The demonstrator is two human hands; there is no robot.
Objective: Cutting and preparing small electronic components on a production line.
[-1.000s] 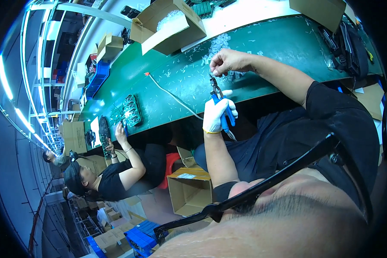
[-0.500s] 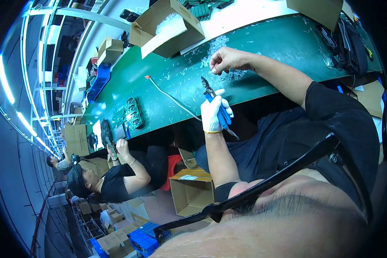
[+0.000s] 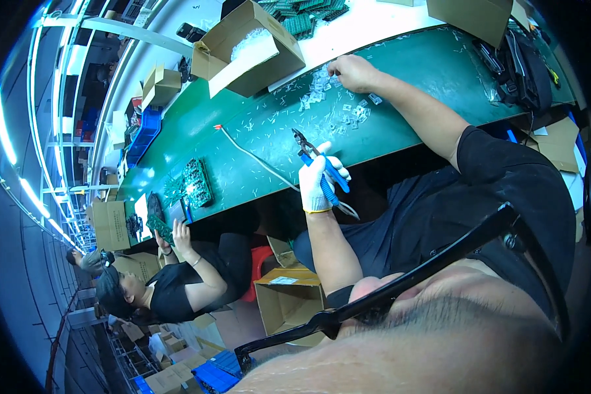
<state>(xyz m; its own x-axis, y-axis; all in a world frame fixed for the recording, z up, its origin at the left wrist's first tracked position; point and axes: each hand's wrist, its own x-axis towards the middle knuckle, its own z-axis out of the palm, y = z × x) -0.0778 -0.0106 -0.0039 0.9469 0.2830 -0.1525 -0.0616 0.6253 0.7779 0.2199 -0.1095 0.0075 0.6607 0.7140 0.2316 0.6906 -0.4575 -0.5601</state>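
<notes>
My left hand [image 3: 315, 180], in a white knit glove, is closed round blue-handled pliers [image 3: 306, 148]. Their dark jaws point up over the green table. Farther off and to the right, my bare right hand [image 3: 356, 73] reaches down among small clear plastic pieces [image 3: 316, 92]. Its fingers are curled together at the tips; what they pinch, if anything, is too small to make out. More clear pieces [image 3: 354, 117] lie scattered between the two hands, with thin pale offcuts strewn around.
An open carton [image 3: 269, 62] with clear pieces stands beyond my hands. A grey cable [image 3: 256, 157] with a red tip crosses the green table [image 3: 243, 177]. On the left a co-worker [image 3: 177, 282] handles a green item near a green bundle [image 3: 197, 182]. A black bag [image 3: 525, 72] lies far right.
My right hand has moved away from the pliers, out to the far clear pieces. My left hand has shifted slightly left with the pliers. The co-worker's hands have also moved.
</notes>
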